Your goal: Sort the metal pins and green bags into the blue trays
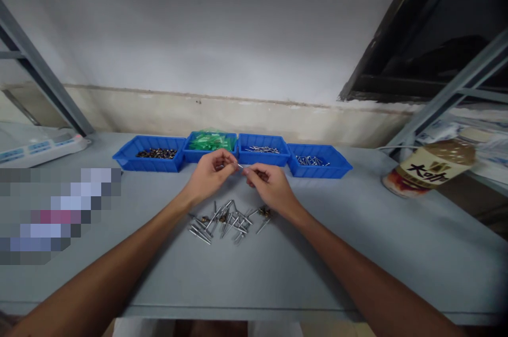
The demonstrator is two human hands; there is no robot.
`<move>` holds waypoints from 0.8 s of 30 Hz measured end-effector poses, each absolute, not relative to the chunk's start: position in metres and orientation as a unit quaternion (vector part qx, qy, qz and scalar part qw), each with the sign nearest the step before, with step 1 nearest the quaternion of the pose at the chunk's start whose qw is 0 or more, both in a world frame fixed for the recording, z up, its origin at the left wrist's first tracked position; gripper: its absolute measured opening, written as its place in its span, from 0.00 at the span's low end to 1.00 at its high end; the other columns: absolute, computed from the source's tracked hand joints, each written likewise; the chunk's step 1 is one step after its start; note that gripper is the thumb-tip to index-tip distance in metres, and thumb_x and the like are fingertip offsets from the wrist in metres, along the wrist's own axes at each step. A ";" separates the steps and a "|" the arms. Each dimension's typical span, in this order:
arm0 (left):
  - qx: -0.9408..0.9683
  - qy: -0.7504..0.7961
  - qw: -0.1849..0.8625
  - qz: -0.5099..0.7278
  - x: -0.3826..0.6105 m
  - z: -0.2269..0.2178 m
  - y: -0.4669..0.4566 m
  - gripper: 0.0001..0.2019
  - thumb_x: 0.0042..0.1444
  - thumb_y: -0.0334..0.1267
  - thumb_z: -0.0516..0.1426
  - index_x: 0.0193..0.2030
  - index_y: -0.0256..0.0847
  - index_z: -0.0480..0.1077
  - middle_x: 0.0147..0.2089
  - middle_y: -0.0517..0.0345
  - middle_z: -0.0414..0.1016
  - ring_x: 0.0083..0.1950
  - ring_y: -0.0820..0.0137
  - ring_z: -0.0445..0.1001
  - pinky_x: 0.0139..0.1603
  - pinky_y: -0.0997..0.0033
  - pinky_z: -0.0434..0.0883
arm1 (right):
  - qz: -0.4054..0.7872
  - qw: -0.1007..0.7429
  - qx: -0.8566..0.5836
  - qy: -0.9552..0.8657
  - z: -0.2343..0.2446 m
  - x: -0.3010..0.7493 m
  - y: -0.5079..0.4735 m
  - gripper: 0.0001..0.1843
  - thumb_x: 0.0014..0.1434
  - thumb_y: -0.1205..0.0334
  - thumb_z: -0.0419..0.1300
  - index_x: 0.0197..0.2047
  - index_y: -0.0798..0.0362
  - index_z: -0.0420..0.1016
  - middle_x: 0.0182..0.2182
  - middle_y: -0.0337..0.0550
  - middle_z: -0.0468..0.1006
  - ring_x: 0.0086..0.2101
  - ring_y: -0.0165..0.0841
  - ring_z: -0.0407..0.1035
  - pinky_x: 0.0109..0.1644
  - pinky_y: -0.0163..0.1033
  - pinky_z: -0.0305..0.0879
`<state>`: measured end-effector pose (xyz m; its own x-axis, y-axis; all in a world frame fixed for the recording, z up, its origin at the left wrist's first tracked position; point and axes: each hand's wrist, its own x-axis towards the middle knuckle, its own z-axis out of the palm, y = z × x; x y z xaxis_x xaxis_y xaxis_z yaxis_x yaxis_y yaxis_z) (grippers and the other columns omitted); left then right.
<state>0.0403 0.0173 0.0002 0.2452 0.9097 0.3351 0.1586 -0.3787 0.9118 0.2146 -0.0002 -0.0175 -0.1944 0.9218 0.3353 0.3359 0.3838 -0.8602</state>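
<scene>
Both hands meet above the middle of the table, in front of the blue bins. My left hand (212, 173) is closed, its fingertips pinching one end of a thin silver metal pin (240, 166). The other end runs into the closed fingertips of my right hand (270, 183). Most of the pin is hidden by the fingers. Below the hands lies a loose pile of silver metal rods (222, 223), with a few small bronze-coloured pieces (264, 211) among them.
Along the wall stand a blue bin (159, 165) of bronze-coloured pieces, a second (190, 156) with green packets, and two (264, 158) (321, 170) with silver pins. A power strip (43, 151) lies at left. A drink bottle (431, 167) stands at right beside the shelf frame.
</scene>
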 end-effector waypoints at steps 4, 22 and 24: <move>0.693 0.400 0.384 0.461 0.037 -0.002 0.021 0.05 0.53 0.37 0.59 0.35 0.37 0.71 0.33 0.58 0.75 0.35 0.71 0.73 0.40 0.70 0.69 | 0.382 0.475 -0.447 -0.655 -0.018 0.220 0.005 0.14 0.58 0.53 0.58 0.31 0.55 0.76 0.22 0.39 0.72 0.25 0.29 0.66 0.31 0.35 0.61; 0.707 0.385 0.397 0.440 0.032 -0.001 0.023 0.08 0.53 0.38 0.59 0.37 0.37 0.72 0.34 0.57 0.75 0.34 0.72 0.71 0.39 0.70 0.69 | 0.118 0.445 -0.458 -0.760 -0.006 0.228 0.003 0.10 0.58 0.61 0.58 0.29 0.55 0.77 0.22 0.39 0.75 0.22 0.27 0.64 0.29 0.34 0.60; 0.740 0.385 0.378 0.402 0.031 -0.004 0.023 0.09 0.53 0.39 0.58 0.39 0.37 0.72 0.33 0.57 0.74 0.33 0.73 0.70 0.37 0.70 0.68 | 0.071 0.494 -0.502 -0.707 -0.001 0.234 0.010 0.13 0.60 0.57 0.57 0.32 0.55 0.78 0.24 0.41 0.76 0.23 0.29 0.65 0.31 0.35 0.61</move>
